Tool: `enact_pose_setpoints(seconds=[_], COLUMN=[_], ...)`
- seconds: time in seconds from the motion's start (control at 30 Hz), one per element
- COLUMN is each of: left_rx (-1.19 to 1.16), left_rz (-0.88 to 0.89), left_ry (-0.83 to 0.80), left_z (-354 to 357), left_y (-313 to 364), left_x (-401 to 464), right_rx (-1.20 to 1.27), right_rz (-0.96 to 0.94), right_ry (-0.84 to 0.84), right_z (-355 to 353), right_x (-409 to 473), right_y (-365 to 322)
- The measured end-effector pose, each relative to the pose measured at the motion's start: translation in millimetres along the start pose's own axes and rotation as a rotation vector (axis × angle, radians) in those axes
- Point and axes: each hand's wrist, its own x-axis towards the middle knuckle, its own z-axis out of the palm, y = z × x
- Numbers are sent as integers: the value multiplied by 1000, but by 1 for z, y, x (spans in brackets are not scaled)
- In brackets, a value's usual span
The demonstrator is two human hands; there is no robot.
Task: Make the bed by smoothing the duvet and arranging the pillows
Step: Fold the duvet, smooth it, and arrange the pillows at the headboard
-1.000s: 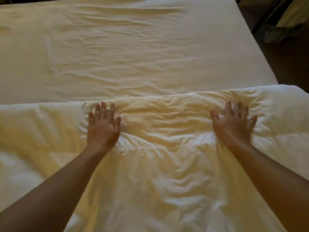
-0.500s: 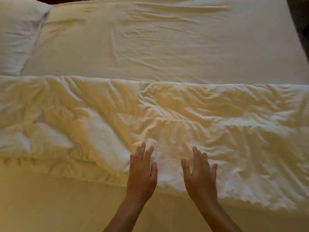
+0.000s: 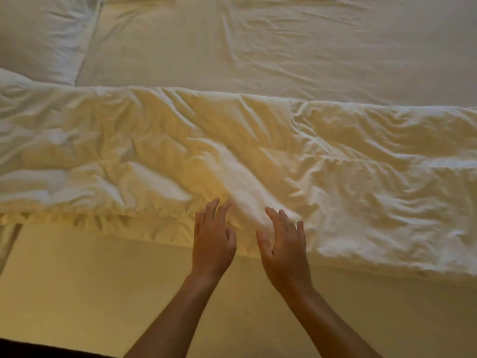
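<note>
A rumpled white duvet [image 3: 335,161] lies folded in a wide band across the middle of the bed, its near edge crumpled. My left hand [image 3: 213,236] and my right hand [image 3: 284,244] are side by side at that near edge, fingers straight and slightly spread, over the fabric. Neither hand grips anything. A white pillow [image 3: 44,37] lies at the far left corner, partly cut off by the frame.
The bare wrinkled bottom sheet [image 3: 258,47] stretches beyond the duvet and also shows on the near side [image 3: 103,293]. A dark strip at the bottom left marks the bed's near edge.
My hands have drawn back from the duvet's far fold to its near edge and come close together. The view has shifted left, bringing the pillow into sight.
</note>
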Motion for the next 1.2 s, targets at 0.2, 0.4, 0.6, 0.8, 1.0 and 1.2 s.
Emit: enact_pose_setpoints(seconds=[0.2, 0.4, 0.6, 0.8, 1.0, 1.2], left_rx=[111, 371, 519, 350, 299, 396], left_rz=[164, 408, 443, 342, 356, 451], left_ry=[17, -150, -138, -116, -38, -41], left_z=[-49, -49, -23, -38, -67, -53], left_y=[-116, -181, -191, -174, -182, -221], left_x=[29, 57, 90, 102, 49, 2], right_rx=[-173, -549, -758, -569, -378, -445], right_rz=[-68, 115, 123, 76, -43, -40], right_ry=[89, 72, 170, 207, 252, 135], right_z=[95, 135, 121, 103, 101, 116], right_x=[-8, 12, 53, 65, 6, -32], right_y=[-53, -32, 2, 4, -8, 15])
